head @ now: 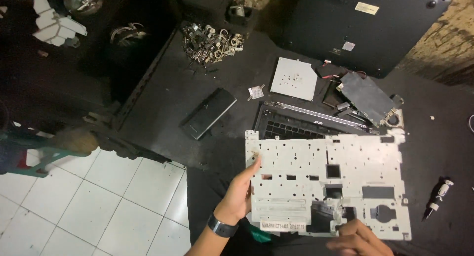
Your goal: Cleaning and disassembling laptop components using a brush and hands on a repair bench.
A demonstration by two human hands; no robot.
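My left-hand fingers (254, 168) are clamped on the left edge of the metal plate (316, 172), thumb over its face. My left hand (240, 194) carries that end just above my lap. My right hand (356, 237) grips the near edge towards the right, its fingers curled under, so I cannot see them. The plate's long axis runs left to right between my two hands, tilted face-up to me. Just beyond its far edge lies the keyboard (301, 125) on the bench (168, 88). A screwdriver (437, 199) rests near right, well apart from the plate.
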